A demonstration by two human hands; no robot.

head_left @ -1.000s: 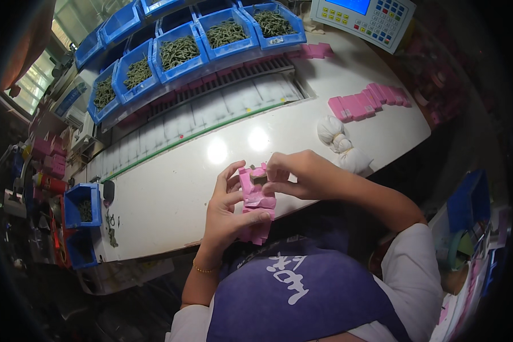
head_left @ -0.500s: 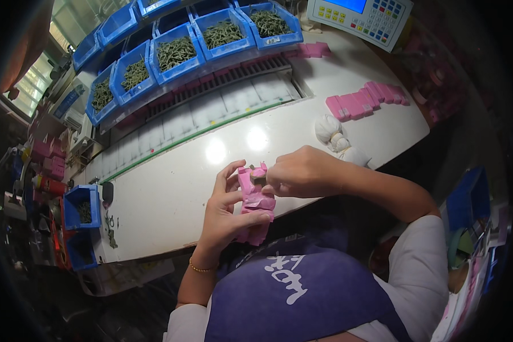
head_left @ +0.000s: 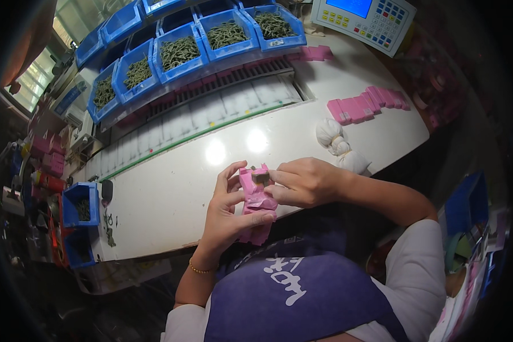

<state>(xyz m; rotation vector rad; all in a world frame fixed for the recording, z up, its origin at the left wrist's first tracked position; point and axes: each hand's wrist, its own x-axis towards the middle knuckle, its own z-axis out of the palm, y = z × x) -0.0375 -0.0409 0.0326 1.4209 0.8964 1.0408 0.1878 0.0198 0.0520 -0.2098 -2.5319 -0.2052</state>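
Over the near edge of the white table, my left hand [head_left: 225,208] is closed round several pink packets [head_left: 259,200] stacked in a column. The end packet stands open, and dark greenish-brown contents [head_left: 260,177] show in its mouth. From the right, my right hand [head_left: 305,182] comes against that open packet, its thumb and forefinger at the edge of the mouth. Whether the fingertips pinch the pink wrapper or the contents is too small to tell. The lower packets are partly covered by my left thumb.
Blue bins [head_left: 179,54] of dried green twisted leaves stand along the back, behind a white segmented panel [head_left: 194,114]. At the right lie a row of pink packets [head_left: 356,107] and a knotted white cloth bundle [head_left: 341,142]. A keypad console [head_left: 376,20] stands far right; small blue bins [head_left: 81,206] sit left.
My right hand has turned and drawn slightly right and down from the packet's mouth, with its fingers less curled. More of the dark contents shows. The left hand keeps its hold.
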